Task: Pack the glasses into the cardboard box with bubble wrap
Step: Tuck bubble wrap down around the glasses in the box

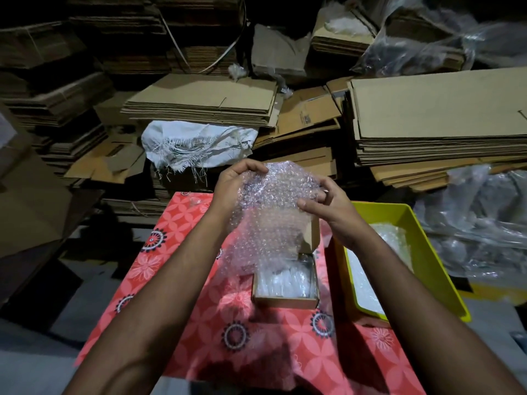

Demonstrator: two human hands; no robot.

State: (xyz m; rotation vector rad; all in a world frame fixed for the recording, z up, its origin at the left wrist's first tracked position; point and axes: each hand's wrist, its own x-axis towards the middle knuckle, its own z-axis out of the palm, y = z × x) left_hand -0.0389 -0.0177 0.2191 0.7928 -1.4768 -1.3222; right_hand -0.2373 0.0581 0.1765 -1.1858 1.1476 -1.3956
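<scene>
A clear sheet of bubble wrap hangs in the air above the table, bunched at its top between both hands. My left hand grips its upper left edge with curled fingers. My right hand pinches its upper right side. Whether a glass is rolled inside the bunched part I cannot tell. Below the hanging sheet a small open cardboard box sits on the red patterned tablecloth, with clear wrapped items inside it and its lid flap standing up behind.
A yellow plastic tray holding more clear wrapped pieces stands right of the box. Stacks of flattened cardboard fill the background, with a white woven sack beyond the table. Clear plastic bags lie at the right.
</scene>
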